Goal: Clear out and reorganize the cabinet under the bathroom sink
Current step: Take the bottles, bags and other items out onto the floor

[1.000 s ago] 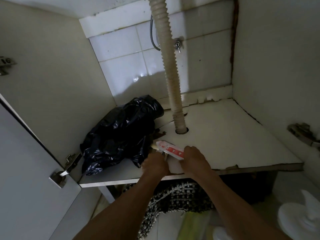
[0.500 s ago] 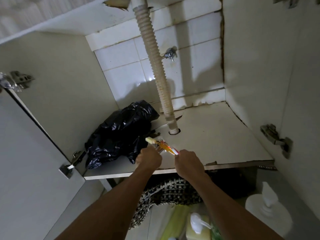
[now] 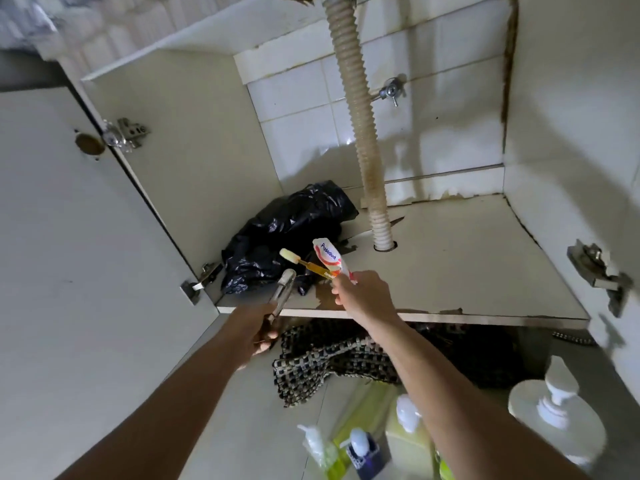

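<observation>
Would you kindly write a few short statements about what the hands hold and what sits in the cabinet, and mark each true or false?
1. The right hand holds a white and red toothpaste tube together with a yellow-handled toothbrush. True.
2. The left hand is empty. False: it grips a slim grey metal tool.
3. A crumpled black plastic bag lies on the white cabinet shelf, left of the ribbed beige drain hose. True.
4. The drain hose ends above the shelf. False: it passes down through a hole in it.
5. White pump bottles stand on the shelf. False: they stand below, in front of the cabinet.
</observation>
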Motion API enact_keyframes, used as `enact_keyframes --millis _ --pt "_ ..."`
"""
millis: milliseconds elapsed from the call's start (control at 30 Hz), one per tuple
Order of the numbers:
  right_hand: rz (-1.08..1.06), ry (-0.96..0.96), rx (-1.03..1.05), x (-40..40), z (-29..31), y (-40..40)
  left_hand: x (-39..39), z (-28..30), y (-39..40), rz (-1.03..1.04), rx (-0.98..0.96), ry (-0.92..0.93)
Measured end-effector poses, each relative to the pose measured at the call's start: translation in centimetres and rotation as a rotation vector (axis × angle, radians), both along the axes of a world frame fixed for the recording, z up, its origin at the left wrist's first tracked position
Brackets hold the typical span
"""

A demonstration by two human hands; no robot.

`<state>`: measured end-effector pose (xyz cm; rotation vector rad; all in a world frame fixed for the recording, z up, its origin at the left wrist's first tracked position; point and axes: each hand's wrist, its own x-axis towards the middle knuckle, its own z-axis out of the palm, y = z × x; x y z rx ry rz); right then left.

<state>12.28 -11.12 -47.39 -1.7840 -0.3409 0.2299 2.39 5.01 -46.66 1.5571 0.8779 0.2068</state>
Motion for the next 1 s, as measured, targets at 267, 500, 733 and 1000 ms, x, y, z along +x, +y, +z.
enact_keyframes --millis 267,500,733,1000 --pt "0.118 -0.223 -0.358 -5.2 1.9 -5.2 -9.9 -8.2 3.3 -0.328 -0.601 -0.051" --pt "0.381 -0.204 -0.866 -12.9 -1.2 -5.3 -18.8 -15.5 5.6 -0.639 -0.623 0.348" --pt "0.524 -0.32 -1.257 -17.9 -9.0 -2.8 -21.2 -20.3 2.6 -0.744 -0.486 0.607" --pt "0.612 -0.461 -1.605 -14.9 -10.7 -4.4 -19.4 -22.1 -2.3 -0.706 -0.198 0.621"
